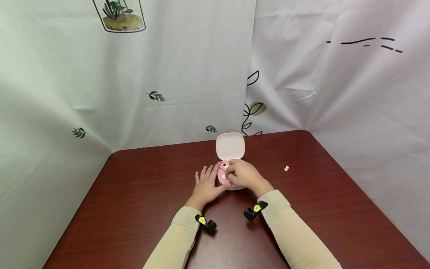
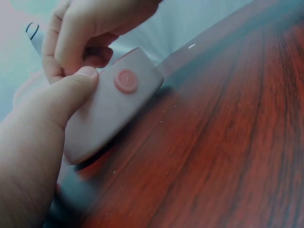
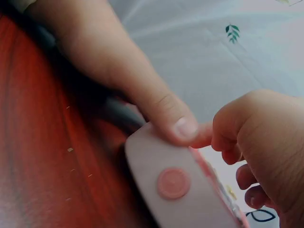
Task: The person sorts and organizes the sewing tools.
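Note:
A rounded white case [image 1: 230, 146] with a pink inside stands near the table's back, its lid raised. On its front wall is a round, ridged pink button [image 2: 126, 80]. My left hand [image 1: 205, 186] lies at the case's left side, fingers spread and mostly straight. Its thumb [image 3: 183, 128] presses on the front top edge. Over the pink inside, my right hand [image 1: 244, 173] reaches down with curled fingers. Beside those fingers, white parts and a dark dot show inside the case. I cannot tell whether the right fingertips pinch anything.
Two small white discs [image 1: 286, 168] lie on the dark red-brown wooden table [image 1: 151, 194], to the right of the case. A pale printed curtain [image 1: 195, 74] hangs behind the table and along its sides. Each sleeve carries a black wrist camera [image 1: 251, 213].

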